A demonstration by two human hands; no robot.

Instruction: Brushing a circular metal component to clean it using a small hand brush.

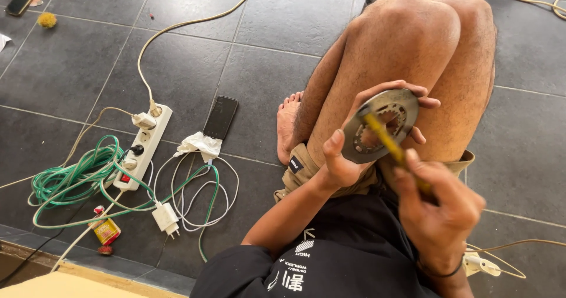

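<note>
My left hand [359, 136] holds a round grey metal disc [380, 125] with cut-out openings, gripped at its rim by thumb and fingers, in front of my raised knees. My right hand [439, 212] grips a yellow-handled tool [384, 137], whose tip lies across the disc's centre. I sit on a dark tiled floor [259, 68], wearing khaki shorts and a black shirt.
A white power strip [143, 147] with plugs lies at left beside a coiled green cable [76, 177] and white cords. A black phone [220, 117], crumpled white tissue [199, 145], white charger [165, 218] and small yellow-red bottle [106, 232] lie nearby. Another phone [21, 0] sits top left.
</note>
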